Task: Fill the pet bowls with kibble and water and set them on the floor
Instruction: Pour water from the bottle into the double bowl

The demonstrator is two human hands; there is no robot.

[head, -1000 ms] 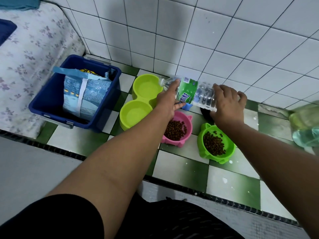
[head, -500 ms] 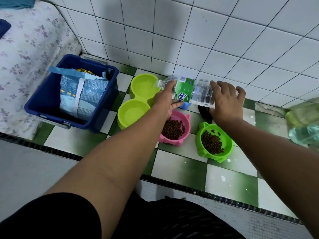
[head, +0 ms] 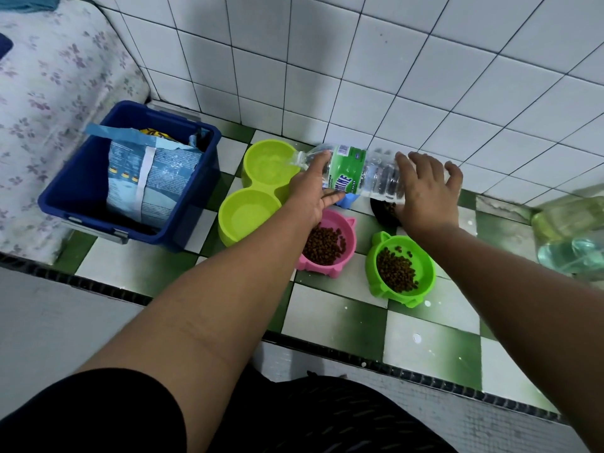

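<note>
A clear water bottle [head: 356, 173] with a green label lies almost level, its open mouth over the far well of a lime double bowl [head: 258, 191]. My left hand [head: 310, 194] grips it near the neck and my right hand [head: 425, 194] holds its base. The far well holds water. A pink bowl [head: 346, 253] and a green bowl [head: 421, 256], both with kibble, stand in front of the bottle. A black bowl [head: 379, 212] is mostly hidden under my right hand.
A blue bin [head: 81, 191] holding an open kibble bag [head: 150, 178] stands at the left of the green-and-white tiled ledge [head: 343, 318]. A small blue object [head: 348, 200] sits under the bottle. Clear bottles [head: 572, 237] stand at the right edge. White tiled wall behind.
The bottle stays tipped over the far well of the double bowl, with both hands on it. The view has shifted slightly; hands and bowls keep their places.
</note>
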